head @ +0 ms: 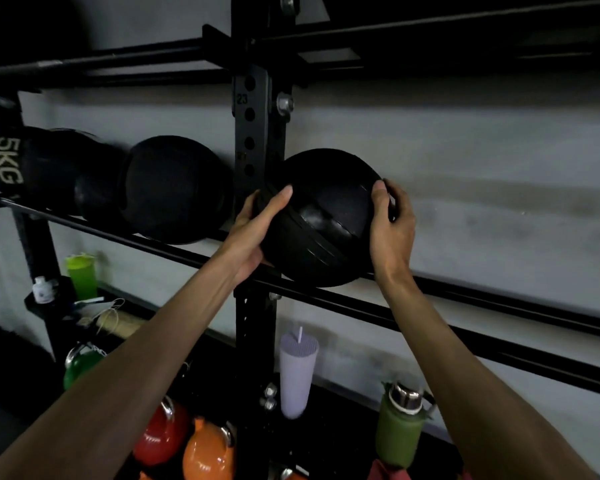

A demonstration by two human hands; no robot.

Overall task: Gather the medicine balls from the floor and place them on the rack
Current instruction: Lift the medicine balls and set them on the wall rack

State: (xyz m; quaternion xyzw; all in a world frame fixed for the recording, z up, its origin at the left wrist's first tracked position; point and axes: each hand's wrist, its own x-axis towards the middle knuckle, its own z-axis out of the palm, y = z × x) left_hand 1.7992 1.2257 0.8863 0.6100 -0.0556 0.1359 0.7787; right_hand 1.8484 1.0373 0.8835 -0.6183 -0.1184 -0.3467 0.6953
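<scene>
Forearms (pixel 136 358) reached up from the lower edge toward the rack (pixel 136 62). Left of its upright post (pixel 252 116), stored balls (pixel 174 188) lay on the rails. Just right of the post, the left hand (pixel 253 230) clasped the medicine ball (pixel 323 216) at its left side, thumb across the front; the right hand (pixel 392 223) gripped its right side, fingers curled behind. Whether both rails bore the ball could not be told. Released unseated, it would probably roll forward onto the lilac tumbler (pixel 298 372) and green bottle (pixel 400 427) below.
</scene>
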